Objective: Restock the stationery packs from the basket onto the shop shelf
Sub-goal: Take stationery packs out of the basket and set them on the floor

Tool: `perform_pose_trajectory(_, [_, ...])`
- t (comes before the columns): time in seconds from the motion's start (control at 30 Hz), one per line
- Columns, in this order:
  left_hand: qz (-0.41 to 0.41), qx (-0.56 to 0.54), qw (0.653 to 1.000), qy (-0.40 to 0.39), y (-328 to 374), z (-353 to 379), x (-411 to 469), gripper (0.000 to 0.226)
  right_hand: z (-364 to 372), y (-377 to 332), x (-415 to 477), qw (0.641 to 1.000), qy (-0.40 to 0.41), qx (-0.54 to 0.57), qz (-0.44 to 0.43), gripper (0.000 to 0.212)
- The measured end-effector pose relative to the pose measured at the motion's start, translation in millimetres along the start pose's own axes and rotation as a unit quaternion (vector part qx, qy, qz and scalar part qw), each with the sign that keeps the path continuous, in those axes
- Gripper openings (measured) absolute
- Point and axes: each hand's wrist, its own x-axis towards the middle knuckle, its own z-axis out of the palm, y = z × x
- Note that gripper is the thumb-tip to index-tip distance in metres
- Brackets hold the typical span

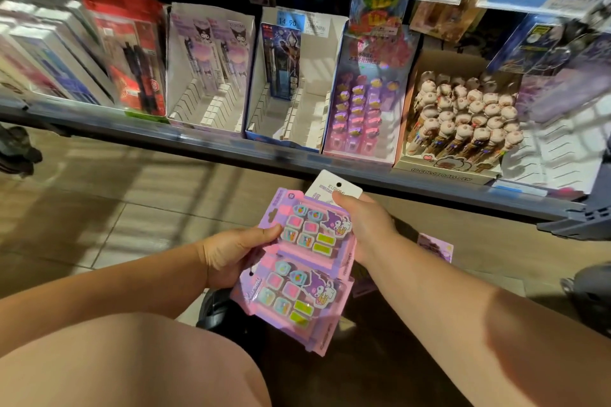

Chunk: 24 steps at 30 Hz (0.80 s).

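— Where are the packs at this moment?

— They are resting in the hands, just below the front rail (231,150) of the shelf, not yet on it. The left hand (231,254) is gripping the upper pink Kuromi pack (314,231), with the thumb lying on its face and the fingers curled behind. The right hand (367,225) is pinching the white carded pack (325,185) at the back of the stack, with the thumb pressing on its top.

— And the lower pink pack (294,304)?

— It is hanging farthest below the rail, and I cannot tell if any finger is reaching it. I think this one is at risk. If the hands are separating to sort the packs, it may be sliding out and dropping to the floor.

— Anything else?

— Just above the rail, the white Kuromi pen box (211,76) is standing nearly empty among other boxes. Many things there are purple, so a pack may be going into the wrong box. A loose pink pack (434,246) is lying below the rail, beside the right forearm.
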Motion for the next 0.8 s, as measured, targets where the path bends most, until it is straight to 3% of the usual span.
perform_pose_trajectory(0.27, [-0.021,-0.093,0.995,-0.007,-11.9,7.0,-0.3,0.072,-5.1,18.3,-0.9,0.991,0.118,-0.033,-0.049,0.02])
perform_pose_trajectory(0.4, [-0.026,-0.076,0.995,0.05,-22.2,6.4,2.4,0.039,-4.7,22.7,-3.9,0.989,0.137,-0.029,-0.052,0.02])
perform_pose_trajectory(0.7, [-0.068,-0.061,0.993,0.081,-35.1,-0.7,-5.4,0.05,0.2,33.5,-6.9,0.981,0.188,-0.025,-0.04,0.018])
perform_pose_trajectory(0.8, [-0.063,-0.065,0.991,0.099,-31.4,-1.2,-5.7,0.044,-0.5,30.6,-10.7,0.983,0.178,0.013,-0.038,0.02])
